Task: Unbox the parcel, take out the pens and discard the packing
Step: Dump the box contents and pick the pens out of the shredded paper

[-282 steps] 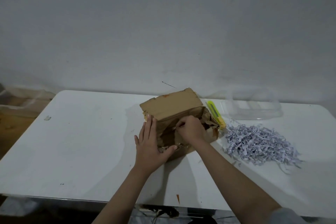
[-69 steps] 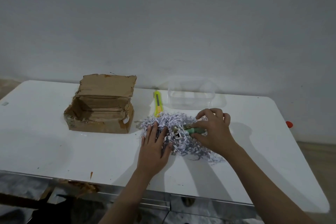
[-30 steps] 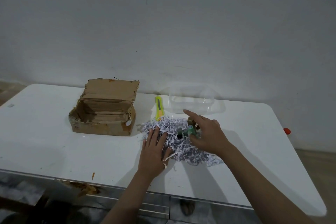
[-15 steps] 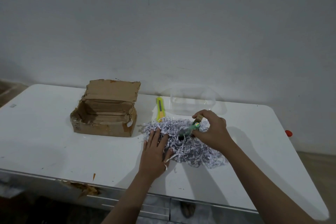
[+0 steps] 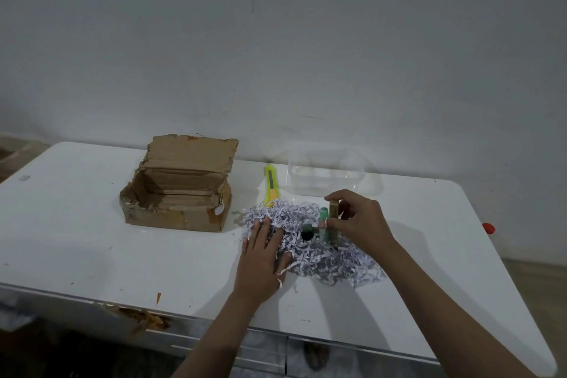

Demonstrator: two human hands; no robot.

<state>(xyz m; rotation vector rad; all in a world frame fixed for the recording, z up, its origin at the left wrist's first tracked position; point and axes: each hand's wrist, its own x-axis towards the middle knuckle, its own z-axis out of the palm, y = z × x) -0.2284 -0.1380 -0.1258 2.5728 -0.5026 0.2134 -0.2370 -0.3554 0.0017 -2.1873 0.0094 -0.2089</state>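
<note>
**Pens up out of the shredded paper**

My right hand (image 5: 357, 224) is over the shredded paper (image 5: 310, 242), fingers curled, pinching a small bunch of pens (image 5: 328, 225) held roughly upright above the heap. One is green, one beside it brownish (how many in all, I cannot tell). A dark round end (image 5: 306, 236) points toward me at the bottom of the bunch.

My left hand (image 5: 260, 258) lies flat, fingers straight and slightly spread, pressing the near left edge of the paper against the white table (image 5: 92, 239).

The cardboard box (image 5: 181, 193) sits well apart to the left, lid flap standing up at the back, inside looking bare. There is a pale sticker at its front right corner, too small to read, and I can make out no writing anywhere else.

Behind the heap, the yellow box cutter (image 5: 270, 186) touches the paper's far edge. Just right of it stands a clear plastic tub (image 5: 326, 178). A small red thing (image 5: 488, 228) shows past the table's right edge.
</note>
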